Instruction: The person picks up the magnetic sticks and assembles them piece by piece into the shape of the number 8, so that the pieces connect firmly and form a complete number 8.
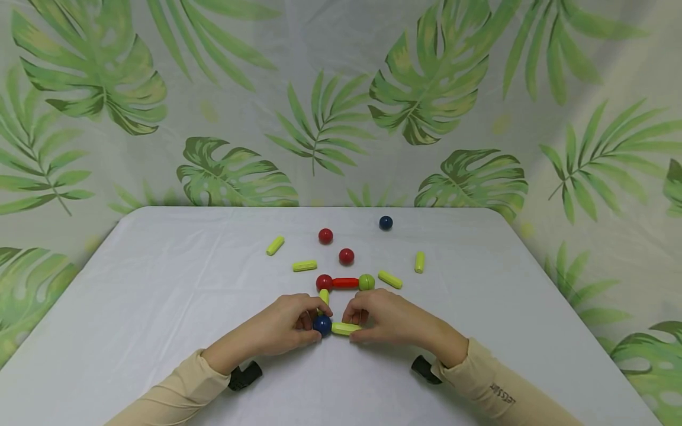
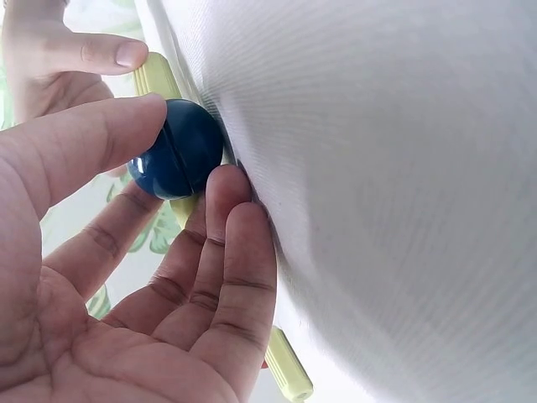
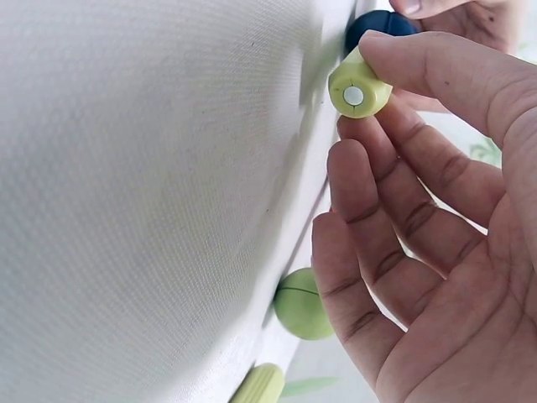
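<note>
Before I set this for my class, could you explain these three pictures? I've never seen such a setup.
No machine here: a person works bare-handed. The wide picture comes from a camera worn on the head; the two close ones come from wrist cameras, one on each wrist. The left hand pinches a blue ball; the right hand pinches a yellow stick beside it. On the white table, a red stick lies between a red ball and a green ball. Scattered around lie four loose yellow sticks, two more red balls and another blue ball.
</note>
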Motion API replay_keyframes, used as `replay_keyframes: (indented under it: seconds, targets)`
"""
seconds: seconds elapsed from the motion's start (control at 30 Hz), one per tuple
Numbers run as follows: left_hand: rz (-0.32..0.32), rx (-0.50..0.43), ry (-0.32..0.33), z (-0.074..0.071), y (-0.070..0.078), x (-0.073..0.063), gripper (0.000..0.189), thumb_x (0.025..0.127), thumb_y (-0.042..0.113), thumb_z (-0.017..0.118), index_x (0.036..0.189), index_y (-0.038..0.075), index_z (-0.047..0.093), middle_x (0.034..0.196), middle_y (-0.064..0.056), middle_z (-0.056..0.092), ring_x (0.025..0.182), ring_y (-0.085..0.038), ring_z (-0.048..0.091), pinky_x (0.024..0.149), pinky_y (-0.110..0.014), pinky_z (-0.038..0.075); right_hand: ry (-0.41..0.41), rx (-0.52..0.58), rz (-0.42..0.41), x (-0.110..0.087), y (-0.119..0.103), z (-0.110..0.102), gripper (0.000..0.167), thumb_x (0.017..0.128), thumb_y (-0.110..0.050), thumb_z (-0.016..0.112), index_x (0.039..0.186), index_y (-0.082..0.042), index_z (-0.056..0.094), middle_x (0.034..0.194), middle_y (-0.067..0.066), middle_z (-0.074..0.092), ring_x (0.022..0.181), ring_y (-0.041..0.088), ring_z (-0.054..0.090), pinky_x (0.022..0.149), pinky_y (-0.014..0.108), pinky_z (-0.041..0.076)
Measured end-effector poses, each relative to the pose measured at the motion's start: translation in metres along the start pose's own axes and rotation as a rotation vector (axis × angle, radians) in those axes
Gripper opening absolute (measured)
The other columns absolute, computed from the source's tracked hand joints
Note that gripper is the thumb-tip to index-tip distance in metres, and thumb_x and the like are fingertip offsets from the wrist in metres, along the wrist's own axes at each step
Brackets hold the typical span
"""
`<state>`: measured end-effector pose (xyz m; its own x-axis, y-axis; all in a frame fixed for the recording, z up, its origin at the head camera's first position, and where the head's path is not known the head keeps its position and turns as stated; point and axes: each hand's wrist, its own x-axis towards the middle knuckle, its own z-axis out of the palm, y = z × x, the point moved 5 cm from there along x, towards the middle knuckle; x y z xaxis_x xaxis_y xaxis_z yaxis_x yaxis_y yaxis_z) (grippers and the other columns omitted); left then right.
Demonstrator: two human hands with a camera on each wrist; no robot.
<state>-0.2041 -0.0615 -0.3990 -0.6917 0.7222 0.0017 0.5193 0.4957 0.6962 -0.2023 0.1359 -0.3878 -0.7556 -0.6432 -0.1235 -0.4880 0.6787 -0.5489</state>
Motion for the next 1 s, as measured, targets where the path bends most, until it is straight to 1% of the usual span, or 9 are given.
replay_keyframes:
  seconds: [0.37,0.63,0.8,1.0]
  targets:
    - [0.001,0.001,0.000,-0.0001,-0.0001,-0.0001,0.033,0.094,0.010,0.082,0.125,0.012,0.071,0.096,0.003,0.066,0.083,-0.007,0.060,0.075,-0.021,0.053,-0.001,-0.011,0.002,0.0004,0.0008,-0.0004,0.017,0.090,-0.017,0.087,0.104,-0.020,0.078,0.097,-0.013,0.070,0.090,0.005,0.062,0.085,0.022,0.054]
    - [-0.003,-0.002,0.001,-0.0006,0.0001,-0.0003,0.034,0.094,0.010,0.082,0.126,0.011,0.071,0.096,0.004,0.066,0.083,-0.007,0.060,0.075,-0.021,0.053,0.007,-0.017,0.003,0.0013,0.0030,-0.0014,0.017,0.090,-0.018,0.087,0.104,-0.020,0.078,0.097,-0.013,0.070,0.090,0.005,0.062,0.085,0.023,0.055]
    - [-0.002,-0.004,0.000,-0.0006,0.0001,-0.0005,0.033,0.094,0.010,0.082,0.126,0.011,0.071,0.097,0.004,0.066,0.083,-0.006,0.060,0.076,-0.021,0.053,0.013,-0.019,-0.012,0.0009,0.0029,-0.0020,0.017,0.090,-0.017,0.086,0.104,-0.020,0.078,0.098,-0.013,0.071,0.091,0.005,0.062,0.086,0.024,0.055]
    - [0.007,0.001,0.002,-0.0006,-0.0002,-0.0009,0.034,0.094,0.010,0.082,0.126,0.011,0.071,0.097,0.004,0.067,0.084,-0.006,0.060,0.076,-0.021,0.053,0.013,-0.030,-0.018,0.0006,0.0009,-0.0049,0.016,0.091,-0.019,0.086,0.104,-0.020,0.078,0.098,-0.012,0.072,0.091,0.005,0.062,0.085,0.023,0.055]
